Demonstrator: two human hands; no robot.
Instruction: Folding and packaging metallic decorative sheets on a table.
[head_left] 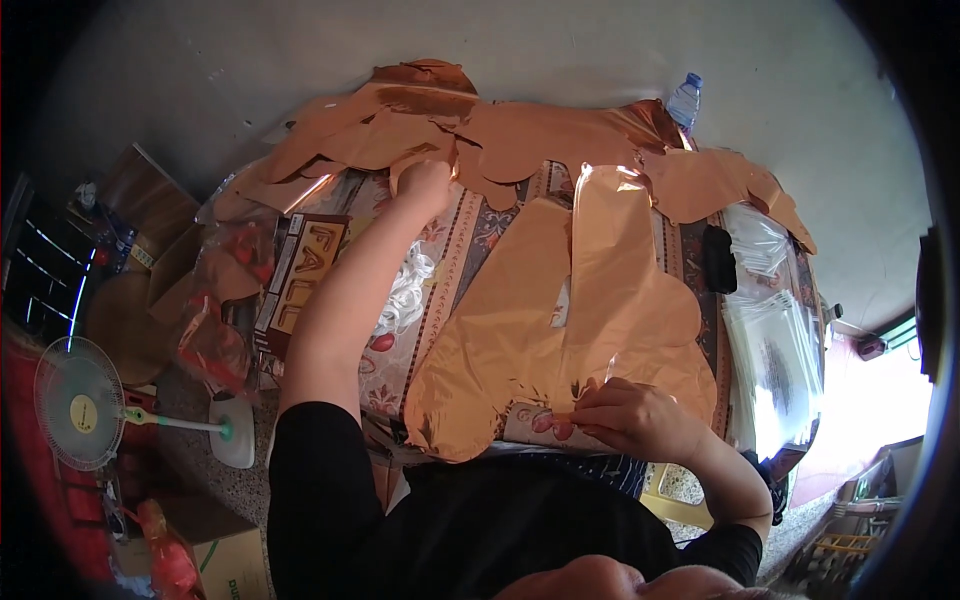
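Several flat, uninflated copper-coloured foil balloons cover the table. One large foil balloon (620,250) lies in front of me, over or beside another foil piece (490,330); I cannot tell whether the two are joined. My right hand (635,415) is closed, its fingertips pinching the near edge of that foil by a small gap. My left hand (425,188) reaches to the far side and is closed at a fold of the pile of foil balloons (380,135). What its fingers grip is partly hidden. A bundle of white ribbon or cord (405,295) lies beside my left forearm.
Clear plastic bags (770,360) and a black object (718,260) lie at the right. A water bottle (685,103) stands at the back against the wall. Left are a printed flat package (305,275), red plastic wrappings (215,340) and a fan (80,405). Patterned cloth (450,270) covers the table.
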